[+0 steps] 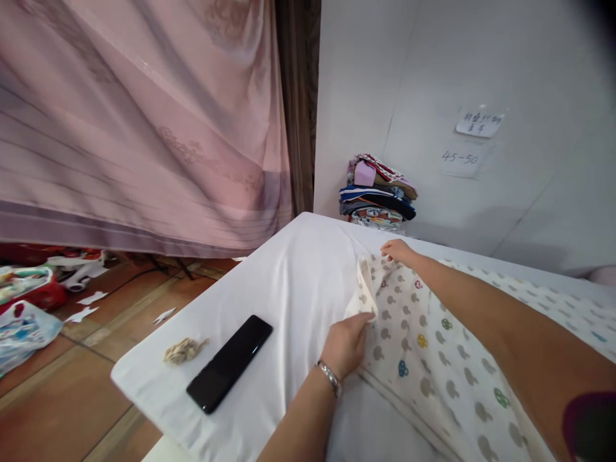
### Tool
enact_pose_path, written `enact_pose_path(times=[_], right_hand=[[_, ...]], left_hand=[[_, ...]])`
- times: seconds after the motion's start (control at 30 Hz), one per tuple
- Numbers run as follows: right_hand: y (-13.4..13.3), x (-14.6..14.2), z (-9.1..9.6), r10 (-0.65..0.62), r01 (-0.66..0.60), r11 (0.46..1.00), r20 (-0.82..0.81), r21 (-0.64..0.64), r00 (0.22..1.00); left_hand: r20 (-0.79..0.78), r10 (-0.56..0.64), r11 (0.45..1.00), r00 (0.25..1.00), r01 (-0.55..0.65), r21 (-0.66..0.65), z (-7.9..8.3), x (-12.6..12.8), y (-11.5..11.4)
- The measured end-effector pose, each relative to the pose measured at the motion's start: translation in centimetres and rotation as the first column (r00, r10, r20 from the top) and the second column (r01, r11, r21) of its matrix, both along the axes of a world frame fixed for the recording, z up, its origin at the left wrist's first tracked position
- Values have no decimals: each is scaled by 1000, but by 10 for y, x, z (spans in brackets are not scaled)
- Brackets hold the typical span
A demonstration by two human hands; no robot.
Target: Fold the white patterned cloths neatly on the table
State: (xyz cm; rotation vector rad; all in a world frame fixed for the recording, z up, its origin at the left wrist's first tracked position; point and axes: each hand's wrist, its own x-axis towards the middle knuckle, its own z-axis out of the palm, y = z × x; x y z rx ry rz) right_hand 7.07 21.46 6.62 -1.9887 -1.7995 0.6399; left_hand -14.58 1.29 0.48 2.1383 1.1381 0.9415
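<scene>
A white cloth [404,321] printed with grey shapes and small coloured mushrooms lies over the right part of the white-covered table. My left hand [344,343], with a silver bracelet at the wrist, pinches the cloth's left edge, where a flap is folded up. Farther back, my right hand [398,251] is closed at the cloth's far corner, fingers curled on its edge; the fingertips are small in view. My right forearm reaches across the cloth and hides part of it.
On the table's left lie a black smartphone [230,363] and a crumpled beige bundle [183,350]. Folded clothes [378,192] are stacked by the white wall, which bears paper notes [479,124]. A pink curtain [192,128] hangs at left; bags [29,330] and paper scraps lie on the tiled floor.
</scene>
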Motion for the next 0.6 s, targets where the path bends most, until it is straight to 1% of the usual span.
enact_pose_path(times=[0.07,0.13,0.23,0.37,0.47,0.53,0.6], right_hand=[[7,0,-2,-24,26,998,34,-61,999],[14,-5,-5,-24,33,994,84,-108,996],[27,-14,-7,4,31,983,194,-180,981],[39,-17,-10,69,22,969,355,-245,932],[43,-21,-11,132,-29,971,428,-237,894],[44,-26,-11,180,-86,973,460,-216,870],[45,-33,-13,230,-137,966,476,-221,849]], left_hand=[[-124,-128,992,984,129,-5,3,5,-5],[-196,-207,978,958,209,-13,6,9,-9],[-246,-216,976,945,218,-20,9,12,-11],[-282,-206,978,937,207,-25,10,10,-10],[-289,-218,975,932,220,-25,11,10,-12],[-281,-242,969,929,244,-29,12,12,-14],[-269,-274,961,923,276,-33,13,13,-16]])
